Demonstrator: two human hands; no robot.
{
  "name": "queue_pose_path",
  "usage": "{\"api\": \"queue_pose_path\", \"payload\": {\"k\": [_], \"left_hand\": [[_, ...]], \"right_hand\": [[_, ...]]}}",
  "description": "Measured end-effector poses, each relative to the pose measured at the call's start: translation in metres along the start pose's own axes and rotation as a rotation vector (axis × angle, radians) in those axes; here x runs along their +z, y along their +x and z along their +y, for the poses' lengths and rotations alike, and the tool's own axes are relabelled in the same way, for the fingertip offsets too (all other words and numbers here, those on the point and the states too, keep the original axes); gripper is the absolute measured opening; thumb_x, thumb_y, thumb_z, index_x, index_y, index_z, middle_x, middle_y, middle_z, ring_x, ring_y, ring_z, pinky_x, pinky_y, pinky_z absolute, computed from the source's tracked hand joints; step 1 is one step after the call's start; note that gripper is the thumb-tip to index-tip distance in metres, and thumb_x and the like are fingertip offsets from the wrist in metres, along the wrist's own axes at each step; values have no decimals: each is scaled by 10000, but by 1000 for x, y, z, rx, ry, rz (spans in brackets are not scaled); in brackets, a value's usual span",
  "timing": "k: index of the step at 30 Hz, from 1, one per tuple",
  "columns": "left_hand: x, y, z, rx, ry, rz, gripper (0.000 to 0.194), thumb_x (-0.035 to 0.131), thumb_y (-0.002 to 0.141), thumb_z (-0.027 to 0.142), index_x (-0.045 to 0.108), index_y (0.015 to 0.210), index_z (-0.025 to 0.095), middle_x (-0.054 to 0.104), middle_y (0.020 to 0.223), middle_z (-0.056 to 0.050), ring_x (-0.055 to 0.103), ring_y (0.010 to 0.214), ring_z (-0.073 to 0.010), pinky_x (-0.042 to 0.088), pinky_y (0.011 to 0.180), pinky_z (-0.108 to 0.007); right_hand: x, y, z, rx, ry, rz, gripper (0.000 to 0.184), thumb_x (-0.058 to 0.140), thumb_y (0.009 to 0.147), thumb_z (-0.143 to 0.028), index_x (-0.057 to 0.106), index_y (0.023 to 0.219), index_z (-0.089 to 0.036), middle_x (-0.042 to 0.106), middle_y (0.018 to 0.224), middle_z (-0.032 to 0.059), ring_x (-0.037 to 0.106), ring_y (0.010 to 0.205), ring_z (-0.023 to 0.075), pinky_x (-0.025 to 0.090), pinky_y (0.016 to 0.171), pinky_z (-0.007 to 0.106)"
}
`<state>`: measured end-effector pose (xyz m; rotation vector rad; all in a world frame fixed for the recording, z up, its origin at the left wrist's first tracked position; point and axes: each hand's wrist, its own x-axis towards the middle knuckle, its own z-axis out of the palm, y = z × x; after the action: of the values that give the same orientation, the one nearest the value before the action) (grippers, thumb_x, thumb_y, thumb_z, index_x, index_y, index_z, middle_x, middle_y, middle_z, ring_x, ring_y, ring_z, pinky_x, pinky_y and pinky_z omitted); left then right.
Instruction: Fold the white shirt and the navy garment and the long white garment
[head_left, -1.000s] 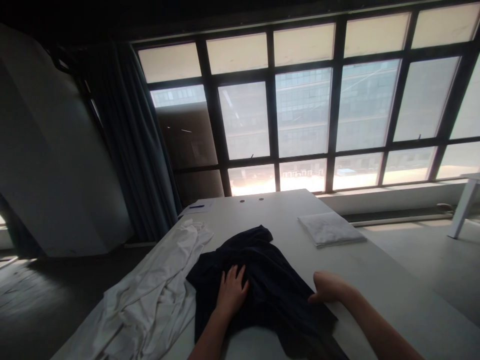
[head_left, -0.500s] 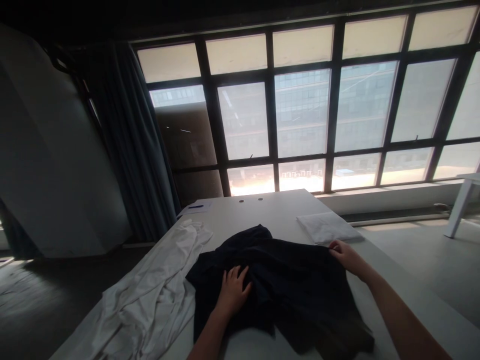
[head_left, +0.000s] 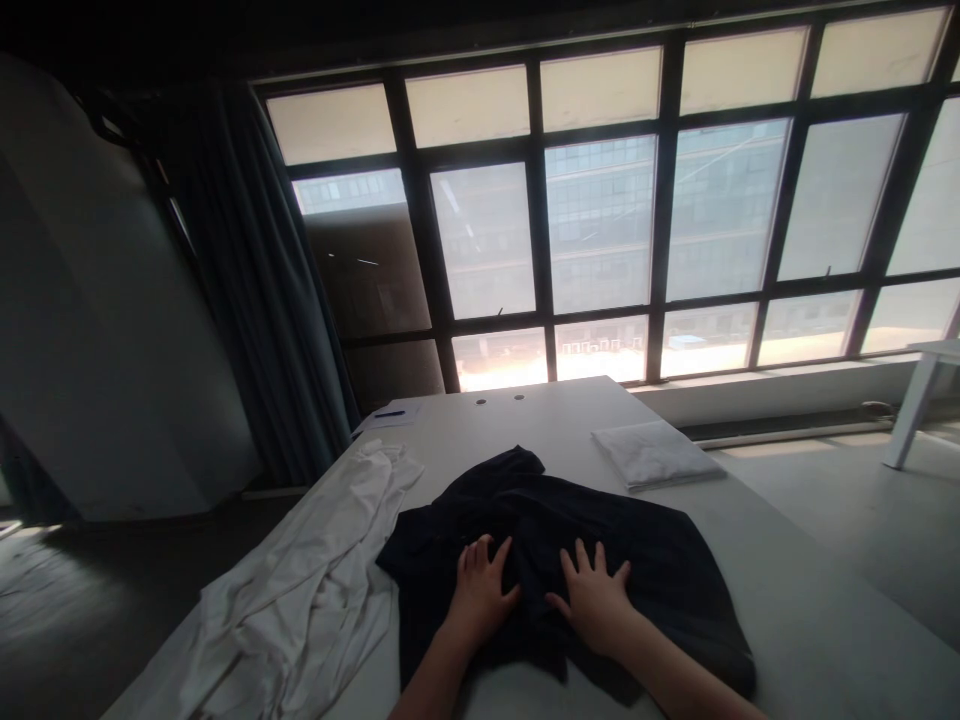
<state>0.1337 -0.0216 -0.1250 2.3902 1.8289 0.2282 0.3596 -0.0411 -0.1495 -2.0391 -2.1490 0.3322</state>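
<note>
Grip is spread on both sides, nothing pinched: the left hand lies palm down with fingers fanned, and the right hand does the same beside it, both on the dark cloth. Taking twelve o'clock as toward the windows, a long white cloth lies at nine to eleven o'clock, loose and rumpled, just beside the dark one and perhaps touching it.

Next comes the dark cloth, in the middle of the near part of the surface. It looks partly smoothed: its right portion lies fairly flat, while creases run between the hands and the lower edge is uneven, so some straightening seems left. Its long axis runs roughly from ten to four o'clock; one peak points near twelve, the far right corner between four and five. Which end is the top, I cannot tell.

Rightmost, at one o'clock, a white folded cloth lies flat and squared, apparently finished.
</note>
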Motion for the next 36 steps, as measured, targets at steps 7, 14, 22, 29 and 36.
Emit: {"api": "queue_pose_path", "payload": {"k": [7,14,22,29,36], "left_hand": [[-16,-4,7,121,-47,178,587,587,933,463,486,1476,263,567,1289,-119,517,1209,-317,383,1059,-489],[-29,-29,47,626,-236,63,587,766,734,702,647,1110,267,621,1147,-48,579,1027,-248,441,966,-391],[-1,-15,51,451,-241,194,137,549,983,297,664,942,234,697,994,-61,637,936,-232,465,839,-347],[-6,-4,17,51,-732,493,310,452,1017,457,627,938,214,677,789,-9,629,696,-195,442,661,-283],[-16,-11,15,172,-735,510,282,504,977,454,610,858,221,645,822,-17,620,787,-198,461,739,-295]], "right_hand": [[-10,39,62,-148,9,112,587,449,975,-614,449,1514,-382,341,1630,26,234,1524,365,121,1186,696],[-13,49,86,-28,34,326,421,510,976,-360,622,1350,-204,552,1473,131,456,1395,324,298,1163,563],[-33,29,67,-171,133,555,276,413,1018,-271,641,1160,-210,634,1239,112,583,1170,245,440,1049,419],[-24,-5,12,-498,263,521,507,572,914,-264,501,1416,-235,586,1335,118,552,1200,285,456,1036,458],[-17,11,31,-287,378,511,529,473,649,-44,665,1105,-229,682,1070,60,616,1058,259,453,994,427]]}}
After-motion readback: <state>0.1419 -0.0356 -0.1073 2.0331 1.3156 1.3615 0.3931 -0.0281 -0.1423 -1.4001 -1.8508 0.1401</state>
